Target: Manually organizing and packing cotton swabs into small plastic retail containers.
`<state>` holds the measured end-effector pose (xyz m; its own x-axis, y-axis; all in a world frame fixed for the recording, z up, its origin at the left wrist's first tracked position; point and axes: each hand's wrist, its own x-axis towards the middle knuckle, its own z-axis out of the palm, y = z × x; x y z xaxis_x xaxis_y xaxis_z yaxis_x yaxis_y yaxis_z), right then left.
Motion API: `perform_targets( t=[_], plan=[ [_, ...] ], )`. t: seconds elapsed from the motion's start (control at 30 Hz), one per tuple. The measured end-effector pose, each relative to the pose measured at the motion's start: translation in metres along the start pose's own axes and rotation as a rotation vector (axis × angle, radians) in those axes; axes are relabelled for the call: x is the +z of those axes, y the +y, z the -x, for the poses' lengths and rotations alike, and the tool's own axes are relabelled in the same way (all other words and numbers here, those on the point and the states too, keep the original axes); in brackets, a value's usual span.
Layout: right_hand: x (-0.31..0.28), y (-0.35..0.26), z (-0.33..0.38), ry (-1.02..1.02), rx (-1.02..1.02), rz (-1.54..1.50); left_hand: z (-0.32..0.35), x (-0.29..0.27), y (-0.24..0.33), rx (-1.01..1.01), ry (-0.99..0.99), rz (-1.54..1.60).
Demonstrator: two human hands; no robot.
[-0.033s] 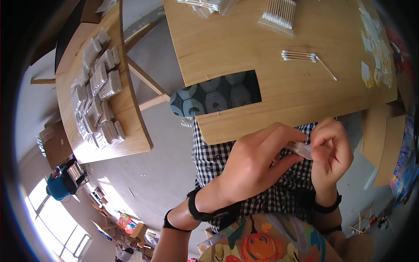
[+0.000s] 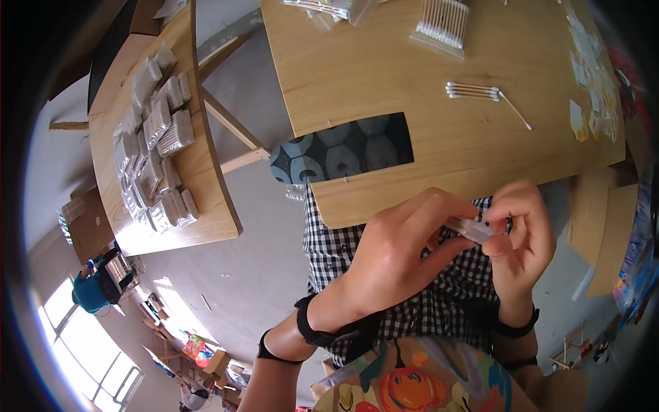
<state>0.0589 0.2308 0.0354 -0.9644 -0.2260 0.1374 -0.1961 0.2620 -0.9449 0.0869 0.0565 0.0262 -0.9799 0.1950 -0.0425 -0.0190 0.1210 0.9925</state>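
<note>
Holding a small clear plastic packet (image 2: 472, 229) between them, our two hands meet just below the near edge of the wooden desk (image 2: 384, 75). Our left hand (image 2: 398, 257) is curled, with its thumb and fingertips pinched on one end of the packet. Our right hand (image 2: 522, 237) is curled too, and its thumb and fingers pinch the other end. The packet looks thin, shiny and see-through, and we cannot tell what is inside it. It is up in the air over our lap, above a black and white checked cloth (image 2: 425, 316). Both wrists wear dark bands. The desk is smooth, pale wood with a rounded edge. A flat dark strip (image 2: 343, 151) with round grey shapes lies on it near us. Farther off lie a few cotton swabs (image 2: 473, 90), thin white sticks with soft tips, side by side, and one more lies slanted just beside them. Near the far edge is a clear pack of swabs (image 2: 443, 24), all lined up. Small flat yellow and white bits (image 2: 590, 96) lie along the right side. To the left, well apart, a second wooden desk (image 2: 213, 199) holds many shiny filled packets (image 2: 158, 137) in rows.
</note>
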Motion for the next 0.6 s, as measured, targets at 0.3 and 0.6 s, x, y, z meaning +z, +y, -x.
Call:
perform_targets(
  t=[0.3, 0.6],
  plan=[
    [0.012, 0.008, -0.003, -0.035, 0.086, 0.100, -0.007, -0.009, -0.021, -0.033, 0.149, 0.032],
    [0.032, 0.005, -0.004, 0.001, 0.165, -0.005, 0.000, -0.009, -0.015, -0.025, 0.385, -0.077]
  ],
)
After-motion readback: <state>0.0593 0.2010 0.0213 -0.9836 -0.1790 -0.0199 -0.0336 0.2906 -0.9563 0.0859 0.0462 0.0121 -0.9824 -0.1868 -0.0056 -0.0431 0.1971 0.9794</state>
